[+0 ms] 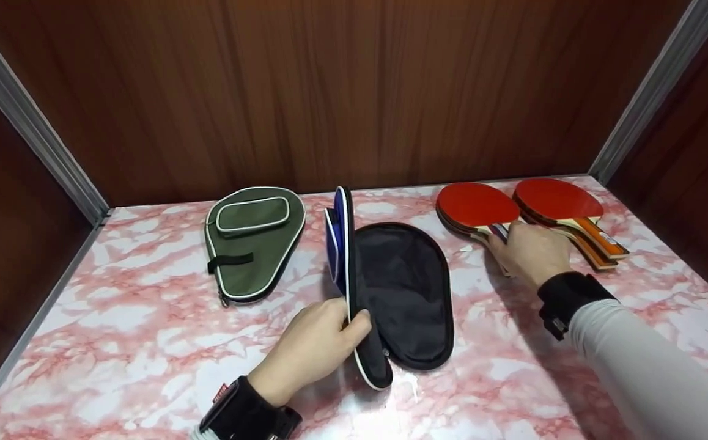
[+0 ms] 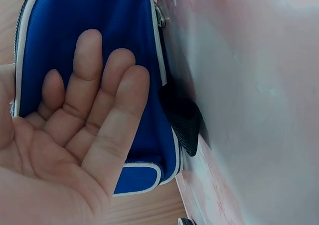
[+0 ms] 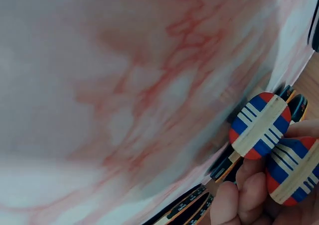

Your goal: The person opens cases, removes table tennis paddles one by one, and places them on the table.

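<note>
My left hand (image 1: pixel 320 336) holds up the lid of an unzipped blue bat case (image 1: pixel 340 238), thumb on the black inside and fingers against the blue outside (image 2: pixel 132 41). The other half of the case (image 1: pixel 406 293) lies flat, black lining upward. Over at the right, my right hand (image 1: pixel 534 250) grips the handle of the upper red table tennis bat (image 1: pixel 476 205) in a stacked pair. Two striped handle ends (image 3: pixel 260 125) show in the right wrist view, the gripped handle (image 3: pixel 294 170) beside my curled fingers.
A closed green bat case (image 1: pixel 262 244) with white piping lies at the left. Another stacked pair of red bats (image 1: pixel 559 198) with orange handles lies right of my right hand. Brown wooden panels (image 1: pixel 354 98) enclose the marbled pink table (image 1: pixel 146 342) at the back and sides.
</note>
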{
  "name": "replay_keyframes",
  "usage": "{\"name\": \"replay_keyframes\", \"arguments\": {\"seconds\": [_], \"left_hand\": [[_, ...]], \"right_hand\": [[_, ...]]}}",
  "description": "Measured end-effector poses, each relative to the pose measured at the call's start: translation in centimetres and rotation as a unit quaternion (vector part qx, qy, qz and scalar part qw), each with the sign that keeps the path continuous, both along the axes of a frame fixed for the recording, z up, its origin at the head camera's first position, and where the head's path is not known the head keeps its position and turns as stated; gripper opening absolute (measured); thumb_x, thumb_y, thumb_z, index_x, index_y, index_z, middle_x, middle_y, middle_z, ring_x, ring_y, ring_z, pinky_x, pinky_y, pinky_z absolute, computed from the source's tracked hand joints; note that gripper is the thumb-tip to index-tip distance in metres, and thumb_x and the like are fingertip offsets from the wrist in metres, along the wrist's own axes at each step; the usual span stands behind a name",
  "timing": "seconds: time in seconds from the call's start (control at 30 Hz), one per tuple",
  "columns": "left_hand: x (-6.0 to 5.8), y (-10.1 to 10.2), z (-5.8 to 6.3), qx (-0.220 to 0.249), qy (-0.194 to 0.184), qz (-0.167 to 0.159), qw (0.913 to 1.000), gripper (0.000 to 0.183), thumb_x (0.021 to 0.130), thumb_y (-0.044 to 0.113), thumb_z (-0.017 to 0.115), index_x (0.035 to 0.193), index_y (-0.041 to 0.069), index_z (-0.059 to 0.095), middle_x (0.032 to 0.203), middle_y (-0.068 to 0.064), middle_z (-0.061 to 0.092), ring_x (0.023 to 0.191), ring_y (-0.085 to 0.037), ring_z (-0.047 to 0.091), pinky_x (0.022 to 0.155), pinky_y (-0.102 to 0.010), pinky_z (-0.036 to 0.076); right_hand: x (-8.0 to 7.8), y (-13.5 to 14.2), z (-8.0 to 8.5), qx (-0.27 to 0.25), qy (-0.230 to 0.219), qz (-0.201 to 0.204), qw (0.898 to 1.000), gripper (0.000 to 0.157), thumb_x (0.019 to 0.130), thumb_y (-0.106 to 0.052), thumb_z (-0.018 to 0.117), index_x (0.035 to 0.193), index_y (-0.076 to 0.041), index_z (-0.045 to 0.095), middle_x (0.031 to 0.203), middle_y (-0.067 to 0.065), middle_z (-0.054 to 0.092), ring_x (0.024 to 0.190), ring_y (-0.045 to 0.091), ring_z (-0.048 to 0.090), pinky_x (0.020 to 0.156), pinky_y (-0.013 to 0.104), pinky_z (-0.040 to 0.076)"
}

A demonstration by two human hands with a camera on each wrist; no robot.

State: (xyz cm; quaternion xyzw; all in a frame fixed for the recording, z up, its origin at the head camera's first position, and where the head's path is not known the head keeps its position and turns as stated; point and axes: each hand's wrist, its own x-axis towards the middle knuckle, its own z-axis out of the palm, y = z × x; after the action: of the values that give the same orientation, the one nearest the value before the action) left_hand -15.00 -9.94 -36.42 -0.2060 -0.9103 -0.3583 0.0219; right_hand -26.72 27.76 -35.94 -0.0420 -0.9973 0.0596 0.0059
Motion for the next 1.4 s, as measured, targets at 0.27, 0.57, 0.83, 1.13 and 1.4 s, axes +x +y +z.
{"name": "replay_keyframes", "arguments": {"seconds": [0.27, 0.57, 0.83, 1.13, 1.4], "left_hand": [[0.1, 0.1, 0.0, 0.001, 0.000, 0.003, 1.0000, 0.040, 0.107, 0.029, 0.059, 0.069, 0.020, 0.058, 0.063, 0.008, 0.049, 0.058, -0.015, 0.047, 0.057, -0.037, 0.041], [0.1, 0.4, -0.2, 0.003, -0.001, 0.000, 1.0000, 0.040, 0.108, 0.028, 0.059, 0.069, 0.020, 0.058, 0.064, 0.008, 0.050, 0.059, -0.015, 0.048, 0.058, -0.037, 0.042], [0.2, 0.6, -0.1, 0.003, -0.006, 0.001, 1.0000, 0.040, 0.108, 0.029, 0.059, 0.069, 0.020, 0.058, 0.064, 0.007, 0.051, 0.059, -0.015, 0.049, 0.058, -0.037, 0.043], [0.1, 0.4, 0.1, 0.000, -0.007, 0.000, 1.0000, 0.040, 0.108, 0.031, 0.058, 0.070, 0.019, 0.058, 0.065, 0.007, 0.052, 0.060, -0.015, 0.049, 0.059, -0.037, 0.043], [0.1, 0.1, 0.0, 0.002, -0.001, 0.002, 1.0000, 0.041, 0.108, 0.030, 0.059, 0.069, 0.020, 0.056, 0.064, 0.009, 0.046, 0.059, -0.015, 0.046, 0.057, -0.037, 0.041]], "right_hand": [[-0.2, 0.1, 0.1, -0.011, 0.014, 0.011, 1.000, 0.046, 0.105, -0.041, 0.061, 0.073, -0.007, 0.063, 0.072, 0.014, 0.062, 0.076, 0.042, 0.066, 0.068, 0.057, 0.049], [-0.2, 0.1, 0.0, -0.018, -0.013, -0.003, 1.000, 0.047, 0.106, -0.042, 0.062, 0.075, -0.007, 0.065, 0.070, 0.011, 0.060, 0.073, 0.039, 0.064, 0.070, 0.054, 0.047], [0.0, 0.4, -0.2, -0.023, -0.009, -0.003, 1.000, 0.045, 0.106, -0.041, 0.062, 0.080, -0.005, 0.065, 0.072, 0.013, 0.060, 0.074, 0.039, 0.063, 0.069, 0.054, 0.048], [1.3, 0.5, -1.0, -0.055, 0.028, 0.000, 0.998, 0.050, 0.101, -0.036, 0.069, 0.118, 0.010, 0.059, 0.099, 0.026, 0.068, 0.090, 0.047, 0.066, 0.084, 0.067, 0.053], [3.0, 0.3, -1.2, -0.081, 0.037, 0.009, 0.996, 0.080, 0.101, -0.035, 0.070, 0.157, 0.014, 0.039, 0.133, 0.038, 0.060, 0.113, 0.054, 0.063, 0.100, 0.076, 0.047]]}}
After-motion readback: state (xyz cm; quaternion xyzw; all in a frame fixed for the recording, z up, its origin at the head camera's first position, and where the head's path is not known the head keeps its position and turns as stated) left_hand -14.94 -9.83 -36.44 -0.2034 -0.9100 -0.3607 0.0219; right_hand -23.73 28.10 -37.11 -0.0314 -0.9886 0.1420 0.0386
